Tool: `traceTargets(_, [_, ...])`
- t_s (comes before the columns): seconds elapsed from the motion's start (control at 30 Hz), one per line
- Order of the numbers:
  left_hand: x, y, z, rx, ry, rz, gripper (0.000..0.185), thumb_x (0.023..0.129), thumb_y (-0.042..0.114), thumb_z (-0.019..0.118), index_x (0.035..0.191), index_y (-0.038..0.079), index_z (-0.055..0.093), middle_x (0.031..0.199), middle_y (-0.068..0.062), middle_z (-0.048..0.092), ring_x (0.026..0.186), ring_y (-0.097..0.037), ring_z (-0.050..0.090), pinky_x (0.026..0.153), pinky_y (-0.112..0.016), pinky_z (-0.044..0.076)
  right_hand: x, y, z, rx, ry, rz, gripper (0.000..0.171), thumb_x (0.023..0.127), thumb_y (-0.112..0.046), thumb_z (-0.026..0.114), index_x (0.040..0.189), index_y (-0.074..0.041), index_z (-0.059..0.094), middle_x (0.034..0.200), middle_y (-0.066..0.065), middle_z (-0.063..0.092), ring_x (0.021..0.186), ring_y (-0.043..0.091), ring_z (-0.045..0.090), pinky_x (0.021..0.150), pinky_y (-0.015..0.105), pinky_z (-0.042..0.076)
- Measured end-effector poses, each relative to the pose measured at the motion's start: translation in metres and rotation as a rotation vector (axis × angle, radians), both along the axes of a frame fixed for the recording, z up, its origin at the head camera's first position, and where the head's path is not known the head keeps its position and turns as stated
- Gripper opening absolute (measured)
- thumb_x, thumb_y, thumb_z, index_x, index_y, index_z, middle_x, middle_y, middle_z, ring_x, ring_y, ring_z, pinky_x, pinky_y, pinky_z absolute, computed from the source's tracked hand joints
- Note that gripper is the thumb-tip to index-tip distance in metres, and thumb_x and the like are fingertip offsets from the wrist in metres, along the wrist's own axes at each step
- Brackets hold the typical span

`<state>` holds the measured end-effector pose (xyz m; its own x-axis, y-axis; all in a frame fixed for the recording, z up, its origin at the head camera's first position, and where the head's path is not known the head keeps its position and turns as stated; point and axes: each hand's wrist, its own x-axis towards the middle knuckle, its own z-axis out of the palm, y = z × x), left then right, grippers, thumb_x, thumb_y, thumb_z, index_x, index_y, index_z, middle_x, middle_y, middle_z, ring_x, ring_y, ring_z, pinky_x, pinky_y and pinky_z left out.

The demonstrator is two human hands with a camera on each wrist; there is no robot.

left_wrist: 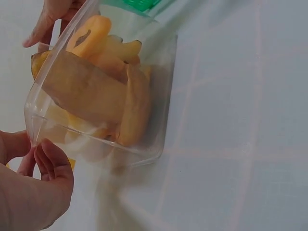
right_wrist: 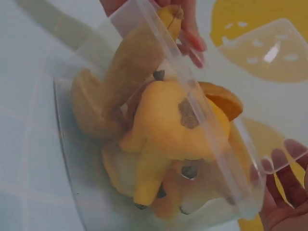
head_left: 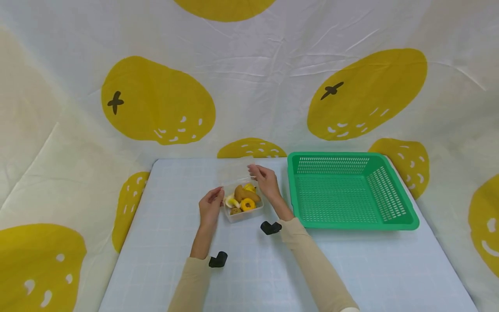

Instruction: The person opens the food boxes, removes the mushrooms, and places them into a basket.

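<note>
A clear plastic box (head_left: 242, 215) stands on the table with its see-through lid (head_left: 232, 170) flipped back. Inside lie brown and yellow food-shaped pieces (head_left: 247, 195), among them a yellow ring-like one (head_left: 247, 204) with a dark centre. My left hand (head_left: 212, 205) pinches the box's left corner between thumb and fingers, as the left wrist view shows up close. At the far right corner is my right hand (head_left: 267, 181), its fingers loosely bent near the lid's edge. In the right wrist view these fingers (right_wrist: 284, 178) lie by the lid and box rim, not closed round them.
A green plastic basket (head_left: 352, 226) with slotted walls stands to the right of the box. The table (head_left: 163, 242) has a pale checked cover. Behind it hangs a white cloth (head_left: 253, 104) printed with big yellow fruits.
</note>
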<state>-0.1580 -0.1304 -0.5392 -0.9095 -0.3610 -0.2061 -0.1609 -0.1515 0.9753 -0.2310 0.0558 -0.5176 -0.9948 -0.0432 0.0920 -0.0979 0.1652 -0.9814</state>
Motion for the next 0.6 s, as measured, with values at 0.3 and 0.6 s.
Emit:
traceTargets(0.3, [0.0, 0.0, 0.0, 0.071, -0.004, 0.013, 0.034, 0.1, 0.011, 0.069, 0.127, -0.008, 0.066, 0.104, -0.008, 0.068, 0.078, -0.007, 0.054, 0.065, -0.016, 0.048, -0.002, 0.002, -0.018, 0.01, -0.119, -0.08, 0.033, 0.106, -0.029, 0.061, 0.123, -0.004, 0.074, 0.112, 0.016, 0.074, 0.099, 0.027, 0.068, 0.089, 0.033, 0.057])
traceTargets(0.6, [-0.001, 0.003, -0.001, 0.057, 0.002, 0.048, 0.03, 0.099, 0.01, 0.07, 0.122, -0.007, 0.069, 0.106, -0.016, 0.07, 0.076, -0.009, 0.055, 0.063, -0.016, 0.048, -0.001, 0.003, -0.015, 0.05, -0.168, -0.158, 0.022, 0.099, -0.022, 0.071, 0.108, -0.002, 0.073, 0.096, 0.012, 0.072, 0.084, 0.022, 0.066, 0.074, 0.027, 0.056])
